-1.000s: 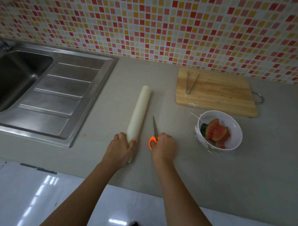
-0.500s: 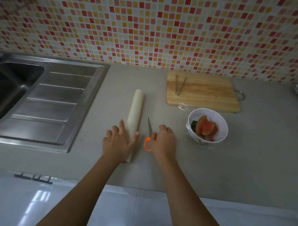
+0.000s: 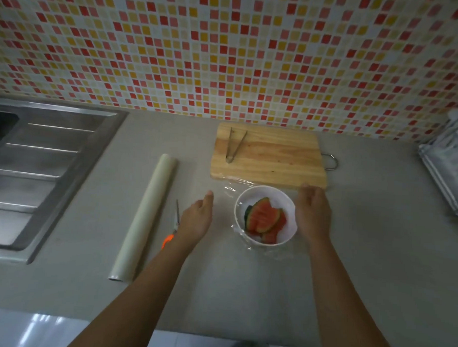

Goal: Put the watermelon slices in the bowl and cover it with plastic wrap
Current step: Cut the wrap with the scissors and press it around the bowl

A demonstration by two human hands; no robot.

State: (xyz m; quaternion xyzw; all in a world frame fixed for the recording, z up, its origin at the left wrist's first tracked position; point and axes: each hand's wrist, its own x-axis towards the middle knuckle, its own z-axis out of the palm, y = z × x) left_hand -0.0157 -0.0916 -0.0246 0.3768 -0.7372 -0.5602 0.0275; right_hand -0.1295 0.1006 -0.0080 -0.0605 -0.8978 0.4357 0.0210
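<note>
Grey tabletop (image 3: pixel 243 292) under mosaic tiles (image 3: pixel 228 50), sink (image 3: pixel 39 165) left; both hands, left hand (image 3: pixel 195 219) and right hand (image 3: pixel 313 211), fingers loose and empty, flank the wrapped bowl (image 3: pixel 266 201).

1. We see two bare forearms entering from the lower edge, no sleeves in view.
2. Left hand (image 3: pixel 195 220): no ring, watch or glove that we can see.
3. Right hand (image 3: pixel 312 212): likewise bare, wrist unadorned.
4. Nails too blurred to tell.
</note>
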